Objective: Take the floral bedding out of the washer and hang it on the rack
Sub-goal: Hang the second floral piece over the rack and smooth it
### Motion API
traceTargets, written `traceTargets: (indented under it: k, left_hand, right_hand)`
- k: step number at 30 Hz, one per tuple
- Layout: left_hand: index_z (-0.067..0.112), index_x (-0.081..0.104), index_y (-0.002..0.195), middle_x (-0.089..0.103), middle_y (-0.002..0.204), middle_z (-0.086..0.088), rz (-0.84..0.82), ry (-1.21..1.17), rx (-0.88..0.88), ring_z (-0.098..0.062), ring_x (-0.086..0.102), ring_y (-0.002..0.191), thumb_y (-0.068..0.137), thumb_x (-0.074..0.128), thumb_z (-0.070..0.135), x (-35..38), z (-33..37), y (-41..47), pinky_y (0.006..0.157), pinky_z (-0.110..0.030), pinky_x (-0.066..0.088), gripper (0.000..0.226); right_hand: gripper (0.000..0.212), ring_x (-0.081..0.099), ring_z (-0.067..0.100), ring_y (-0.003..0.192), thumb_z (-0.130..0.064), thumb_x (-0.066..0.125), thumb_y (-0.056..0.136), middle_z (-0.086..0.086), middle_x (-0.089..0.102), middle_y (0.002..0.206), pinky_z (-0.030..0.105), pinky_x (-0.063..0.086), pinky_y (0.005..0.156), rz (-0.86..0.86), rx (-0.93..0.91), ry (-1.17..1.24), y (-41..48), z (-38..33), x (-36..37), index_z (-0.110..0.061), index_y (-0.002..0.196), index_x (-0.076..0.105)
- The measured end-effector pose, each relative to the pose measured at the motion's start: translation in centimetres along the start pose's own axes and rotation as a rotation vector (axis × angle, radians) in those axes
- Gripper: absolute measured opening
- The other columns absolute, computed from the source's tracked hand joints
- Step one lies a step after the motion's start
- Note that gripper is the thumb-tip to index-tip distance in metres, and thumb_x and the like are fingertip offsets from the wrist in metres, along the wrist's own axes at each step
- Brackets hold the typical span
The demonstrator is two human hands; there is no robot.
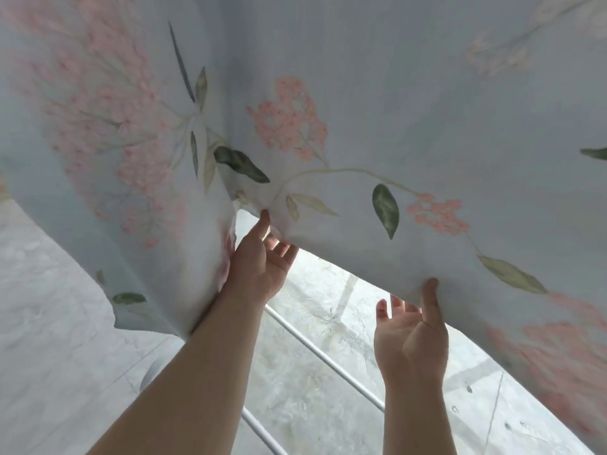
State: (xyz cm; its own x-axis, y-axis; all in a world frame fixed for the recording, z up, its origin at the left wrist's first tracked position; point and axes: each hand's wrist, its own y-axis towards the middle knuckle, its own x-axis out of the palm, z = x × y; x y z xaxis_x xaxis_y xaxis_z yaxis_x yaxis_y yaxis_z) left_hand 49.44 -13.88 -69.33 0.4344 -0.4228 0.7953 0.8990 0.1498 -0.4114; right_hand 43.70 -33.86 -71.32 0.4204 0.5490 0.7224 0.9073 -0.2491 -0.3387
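The floral bedding point(377, 103), pale blue with pink flower clusters and green leaves, hangs spread across the whole upper view. My left hand point(259, 257) pinches its lower edge near the middle, thumb on the front and fingers behind the cloth. My right hand point(414, 336) holds the same hem further right, thumb pressed on the front and fingers tucked under the edge. Two white bars of the rack point(315, 349) run diagonally below the hem, between my forearms. The washer is not in view.
A pale grey marbled floor point(49, 372) lies below on the left. Under the rack bars the grey tiled floor point(328, 405) shows, with a lighter band at the right. A loose fold of the bedding hangs down at the left beside my left forearm.
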Motion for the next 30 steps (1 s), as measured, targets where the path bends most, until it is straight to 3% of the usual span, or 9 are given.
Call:
traceTargets:
  k: [3, 5, 8, 13, 17, 21, 26, 30]
  left_hand:
    - [0.017, 0.069, 0.122, 0.065, 0.132, -0.008, -0.069, 0.03, -0.036, -0.022, 0.064, 0.118, 0.095, 0.065, 0.029, -0.9, 0.4, 1.7, 0.086, -0.037, 0.059, 0.03]
    - [0.017, 0.065, 0.128, 0.063, 0.134, -0.006, -0.119, 0.038, -0.055, -0.021, 0.062, 0.119, 0.096, 0.064, 0.029, -1.8, 0.7, 2.7, 0.088, -0.037, 0.058, 0.035]
    - [0.017, 0.059, 0.134, 0.06, 0.135, -0.002, -0.174, 0.04, -0.068, -0.016, 0.06, 0.116, 0.096, 0.063, 0.026, -2.5, 1.2, 4.6, 0.078, -0.031, 0.059, 0.039]
    - [0.015, 0.065, 0.103, 0.073, 0.107, 0.001, -0.308, 0.034, -0.045, -0.016, 0.069, 0.103, 0.097, 0.061, 0.012, -3.3, 1.5, 6.7, 0.079, -0.03, 0.06, 0.008]
    - [0.008, 0.064, 0.108, 0.074, 0.109, -0.007, -0.429, -0.048, -0.053, -0.024, 0.071, 0.107, 0.097, 0.059, 0.005, -3.7, 0.7, 7.2, 0.089, -0.035, 0.059, 0.013]
    - [0.008, 0.059, 0.114, 0.074, 0.11, -0.008, -0.45, -0.041, -0.07, -0.023, 0.071, 0.105, 0.098, 0.057, 0.004, -3.4, 0.3, 7.2, 0.082, -0.031, 0.06, 0.017]
    - [0.009, 0.06, 0.114, 0.074, 0.111, -0.01, -0.504, -0.06, -0.101, -0.024, 0.071, 0.107, 0.1, 0.054, 0.003, -3.6, 0.6, 7.6, 0.083, -0.034, 0.06, 0.017]
    - [0.011, 0.062, 0.107, 0.075, 0.107, -0.007, -0.49, -0.059, -0.126, -0.022, 0.072, 0.104, 0.099, 0.057, 0.005, -3.3, 0.6, 7.8, 0.081, -0.032, 0.06, 0.011]
  right_hand:
    - [0.062, 0.051, 0.011, 0.134, -0.026, 0.067, 0.086, -0.015, 0.06, 0.14, 0.042, 0.033, 0.107, -0.1, -0.059, -0.069, 0.7, 2.2, 0.9, -0.037, 0.145, 0.048]
    - [0.055, 0.051, 0.014, 0.134, -0.027, 0.064, 0.089, -0.015, 0.06, 0.141, 0.044, 0.034, 0.107, -0.135, -0.115, -0.127, 1.1, 3.5, 1.2, -0.037, 0.142, 0.05]
    - [0.04, 0.057, 0.017, 0.127, -0.034, 0.063, 0.088, -0.015, 0.064, 0.135, 0.043, 0.038, 0.106, -0.09, -0.223, -0.187, 2.0, 4.4, 1.4, -0.035, 0.127, 0.059]
    - [0.022, 0.064, 0.015, 0.12, -0.037, 0.06, 0.095, -0.015, 0.07, 0.125, 0.037, 0.045, 0.094, -0.025, -0.386, -0.309, 3.3, 4.9, 0.5, -0.031, 0.116, 0.064]
    - [0.019, 0.066, 0.011, 0.115, -0.04, 0.059, 0.098, -0.017, 0.072, 0.12, 0.034, 0.046, 0.092, 0.027, -0.45, -0.358, 3.2, 5.3, 0.3, -0.032, 0.114, 0.063]
    - [0.018, 0.068, 0.009, 0.111, -0.037, 0.057, 0.1, -0.017, 0.071, 0.122, 0.032, 0.045, 0.086, 0.061, -0.463, -0.346, 2.3, 5.5, 1.0, -0.032, 0.117, 0.061]
    - [0.021, 0.07, 0.006, 0.108, -0.036, 0.055, 0.102, -0.016, 0.07, 0.123, 0.033, 0.044, 0.089, 0.104, -0.453, -0.321, 1.4, 6.4, 1.5, -0.031, 0.121, 0.06]
    - [0.037, 0.07, 0.005, 0.107, -0.038, 0.06, 0.098, -0.014, 0.069, 0.127, 0.04, 0.041, 0.104, 0.118, -0.453, -0.255, 1.2, 6.9, 1.8, -0.028, 0.133, 0.057]
